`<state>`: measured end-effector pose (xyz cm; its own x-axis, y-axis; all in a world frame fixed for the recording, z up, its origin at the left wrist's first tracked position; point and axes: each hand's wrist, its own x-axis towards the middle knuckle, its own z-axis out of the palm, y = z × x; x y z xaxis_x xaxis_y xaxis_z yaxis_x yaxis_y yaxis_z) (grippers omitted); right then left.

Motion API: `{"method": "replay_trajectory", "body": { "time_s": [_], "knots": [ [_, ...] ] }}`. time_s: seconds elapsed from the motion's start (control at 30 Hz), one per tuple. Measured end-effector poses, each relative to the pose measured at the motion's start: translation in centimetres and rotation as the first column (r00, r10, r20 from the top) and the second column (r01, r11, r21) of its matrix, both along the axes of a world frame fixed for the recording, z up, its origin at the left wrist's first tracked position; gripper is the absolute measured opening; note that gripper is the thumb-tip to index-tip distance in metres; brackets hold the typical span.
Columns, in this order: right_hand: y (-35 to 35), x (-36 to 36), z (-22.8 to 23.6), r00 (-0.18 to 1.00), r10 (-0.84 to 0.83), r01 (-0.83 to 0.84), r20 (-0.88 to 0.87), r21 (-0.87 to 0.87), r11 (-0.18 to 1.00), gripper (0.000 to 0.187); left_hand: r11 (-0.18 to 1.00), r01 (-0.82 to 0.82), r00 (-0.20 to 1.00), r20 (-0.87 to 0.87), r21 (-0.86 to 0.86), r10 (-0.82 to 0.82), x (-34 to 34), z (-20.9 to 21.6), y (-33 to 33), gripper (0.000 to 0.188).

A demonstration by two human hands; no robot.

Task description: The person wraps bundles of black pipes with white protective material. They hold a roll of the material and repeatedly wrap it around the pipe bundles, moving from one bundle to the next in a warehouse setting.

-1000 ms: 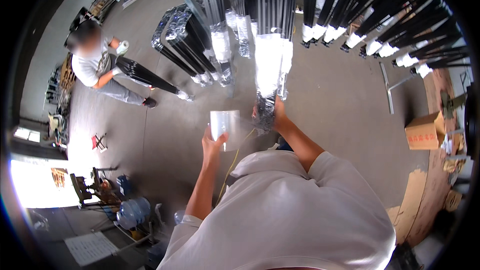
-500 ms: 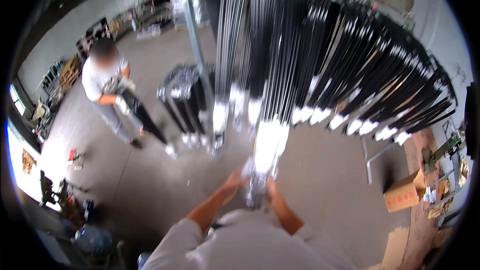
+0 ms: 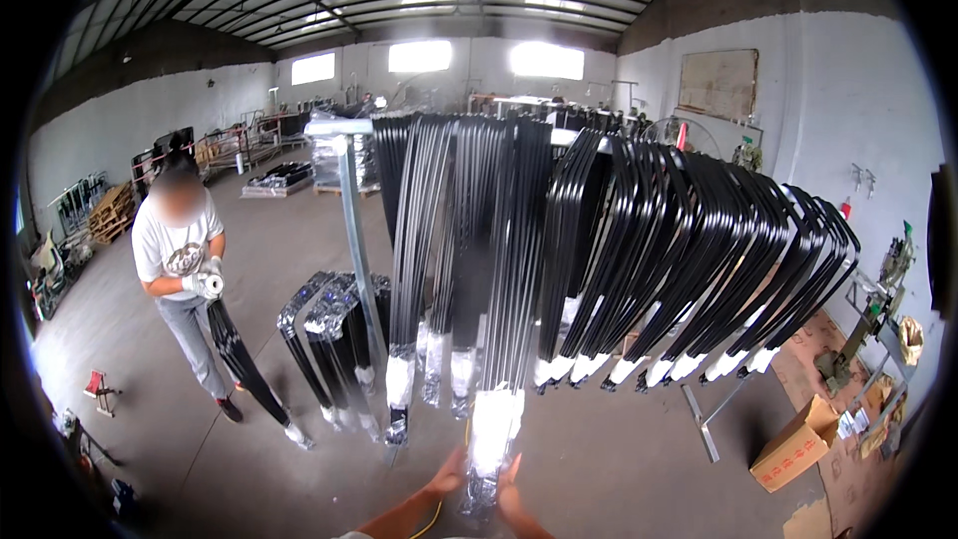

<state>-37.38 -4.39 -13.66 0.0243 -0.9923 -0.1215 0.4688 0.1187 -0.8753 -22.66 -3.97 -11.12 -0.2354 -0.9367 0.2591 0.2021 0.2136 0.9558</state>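
A bundle of long black rods hangs in front of me from a rack; its lower end is wrapped in white and clear plastic film. My left hand is closed against the left side of this wrapped end, its fingertips partly hidden. On the opposite side my right hand grips the film, with its thumb side up. A thin yellow cord runs by my left wrist. More bent black rods hang in bundles to the right, their lower ends also wrapped in white.
The rack's grey metal post stands to the left. Wrapped black bundles stand on the floor beside it. A co-worker in white gloves holds another bundle at the left. An open cardboard box sits at the lower right.
My view has tilted up, so the rack and hands sit lower in the picture. A pale piece by my left hand no longer shows. The co-worker's hands have come together at the bundle's top.
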Motion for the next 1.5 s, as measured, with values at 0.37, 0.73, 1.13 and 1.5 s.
{"method": "replay_trajectory", "body": {
  "time_s": [0.37,0.73,1.13,1.5],
  "knots": [
    [-0.6,-5.3,4.8,0.876,0.482,-0.482,-0.016,-0.063,0.874,0.038,0.995,0.013,0.997,0.070,0.101,-0.020,-1.6,-5.4,-0.1,0.055],
    [1.7,-5.1,5.6,0.963,0.012,-0.012,-0.270,0.001,1.000,0.040,0.914,-0.404,0.810,0.454,-0.029,0.372,-3.8,5.9,6.1,0.021],
    [0.8,-7.1,12.8,0.847,0.278,-0.270,-0.453,0.084,0.959,0.056,0.850,-0.393,0.887,0.387,0.350,0.252,-4.3,12.9,7.3,0.085],
    [3.7,-9.9,11.8,0.505,0.693,-0.766,0.515,-0.103,0.635,0.076,0.895,-0.024,0.997,0.074,0.445,-0.010,-1.8,10.8,5.8,0.071]
  ]
}}
